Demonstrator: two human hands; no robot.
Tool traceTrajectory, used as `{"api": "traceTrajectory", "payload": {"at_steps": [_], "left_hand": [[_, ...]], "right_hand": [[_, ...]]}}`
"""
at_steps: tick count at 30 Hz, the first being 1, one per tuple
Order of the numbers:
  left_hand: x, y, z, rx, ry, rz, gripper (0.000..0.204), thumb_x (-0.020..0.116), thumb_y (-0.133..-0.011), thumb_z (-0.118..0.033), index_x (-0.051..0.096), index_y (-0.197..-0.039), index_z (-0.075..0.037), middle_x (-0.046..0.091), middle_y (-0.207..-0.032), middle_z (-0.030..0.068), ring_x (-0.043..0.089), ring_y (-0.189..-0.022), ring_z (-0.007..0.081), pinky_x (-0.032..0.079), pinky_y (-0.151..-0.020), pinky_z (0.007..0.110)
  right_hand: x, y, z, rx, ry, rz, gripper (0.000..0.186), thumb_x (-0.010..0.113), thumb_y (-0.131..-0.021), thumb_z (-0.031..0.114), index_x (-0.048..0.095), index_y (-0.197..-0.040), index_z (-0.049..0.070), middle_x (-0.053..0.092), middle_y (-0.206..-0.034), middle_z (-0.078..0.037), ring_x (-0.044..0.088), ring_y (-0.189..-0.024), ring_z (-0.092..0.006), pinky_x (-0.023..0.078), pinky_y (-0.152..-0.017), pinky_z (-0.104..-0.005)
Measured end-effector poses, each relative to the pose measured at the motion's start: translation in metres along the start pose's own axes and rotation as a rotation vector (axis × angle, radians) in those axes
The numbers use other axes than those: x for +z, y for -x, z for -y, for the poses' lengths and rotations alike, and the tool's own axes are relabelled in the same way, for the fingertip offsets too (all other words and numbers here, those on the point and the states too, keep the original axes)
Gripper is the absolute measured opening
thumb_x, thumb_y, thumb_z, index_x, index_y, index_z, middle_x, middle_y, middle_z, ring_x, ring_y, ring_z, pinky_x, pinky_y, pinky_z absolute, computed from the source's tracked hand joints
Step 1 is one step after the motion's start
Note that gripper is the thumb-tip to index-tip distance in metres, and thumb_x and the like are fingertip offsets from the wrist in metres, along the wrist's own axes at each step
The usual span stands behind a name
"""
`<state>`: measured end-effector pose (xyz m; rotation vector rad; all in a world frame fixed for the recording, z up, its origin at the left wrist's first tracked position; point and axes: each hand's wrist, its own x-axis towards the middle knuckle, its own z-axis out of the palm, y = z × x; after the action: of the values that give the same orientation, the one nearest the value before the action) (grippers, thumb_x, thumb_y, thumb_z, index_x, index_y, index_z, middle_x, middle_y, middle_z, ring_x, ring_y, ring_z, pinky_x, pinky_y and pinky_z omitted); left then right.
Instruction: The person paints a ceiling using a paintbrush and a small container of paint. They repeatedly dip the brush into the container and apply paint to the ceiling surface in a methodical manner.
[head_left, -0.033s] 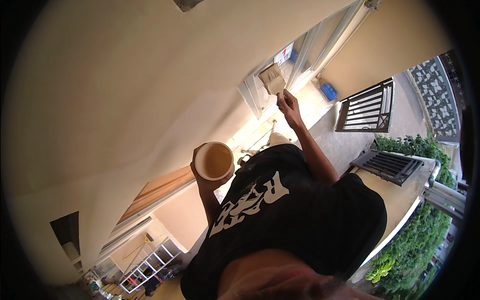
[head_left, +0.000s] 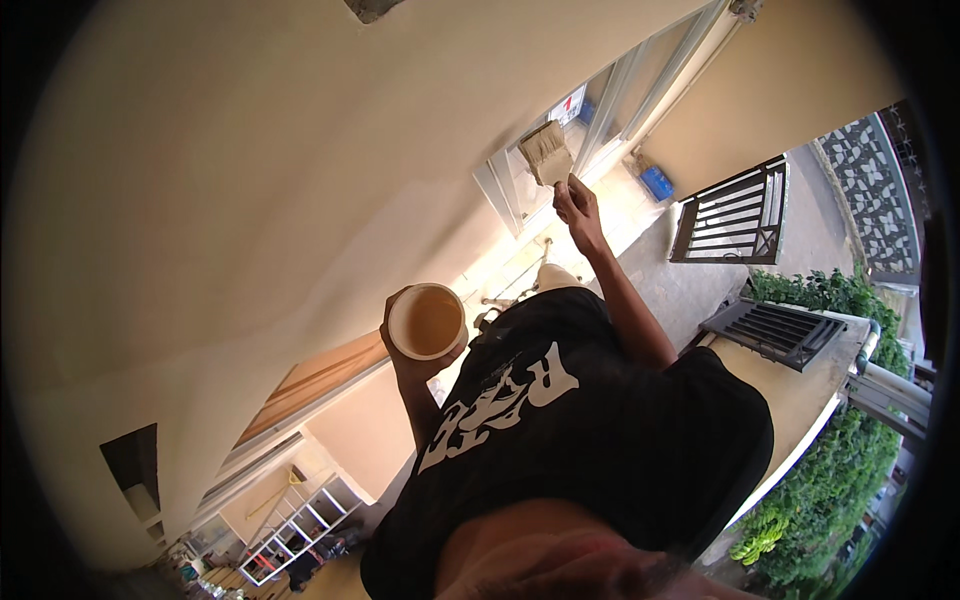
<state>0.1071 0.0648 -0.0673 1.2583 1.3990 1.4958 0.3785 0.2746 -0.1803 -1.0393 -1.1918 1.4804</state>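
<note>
Head view: gate (head_left: 735, 212) beside window frame (head_left: 505, 185)

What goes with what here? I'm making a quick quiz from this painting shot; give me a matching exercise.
Things:
1. brush
2. cup
3. gate
4. shirt

States:
a. black with white print
b. dark bars, beside the beige wall
c. in the left hand, holding tan paint
d. in the right hand, raised to the window frame

Pairs: 1-d, 2-c, 3-b, 4-a

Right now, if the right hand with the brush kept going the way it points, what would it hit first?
Probably the cream wall: the right hand points the paintbrush up at the wall beside the window frame, though depth is unclear.
</note>
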Motion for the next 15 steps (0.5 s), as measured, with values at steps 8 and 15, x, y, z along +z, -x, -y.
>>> {"api": "traceTrajectory", "payload": {"at_steps": [8, 15], "left_hand": [[0.007, -0.014, -0.008, 0.02, -0.078, 0.067, 0.091, 0.1, -0.053, -0.022, 0.057, -0.131, -0.001, 0.071, -0.119, 0.0117, 0.071, -0.108, 0.0231, 0.057, -0.095, 0.039], [0.012, -0.03, 0.006, 0.053, -0.047, -0.004, 0.096, 0.099, -0.057, -0.038, 0.054, -0.133, -0.001, 0.072, -0.114, 0.0113, 0.072, -0.101, 0.0243, 0.06, -0.088, 0.041]], "right_hand": [[0.008, -0.051, -0.034, -0.033, 0.186, 0.028, 0.063, 0.054, -0.105, 0.06, 0.068, -0.103, -0.001, 0.053, -0.07, -0.001, 0.048, -0.066, -0.0114, 0.04, -0.06, -0.0306], [-0.008, 0.003, 0.069, -0.09, 0.082, -0.072, 0.045, 0.052, -0.111, 0.043, 0.061, -0.094, 0.003, 0.045, -0.068, 0.004, 0.039, -0.058, -0.0056, 0.031, -0.052, -0.0254]]}}
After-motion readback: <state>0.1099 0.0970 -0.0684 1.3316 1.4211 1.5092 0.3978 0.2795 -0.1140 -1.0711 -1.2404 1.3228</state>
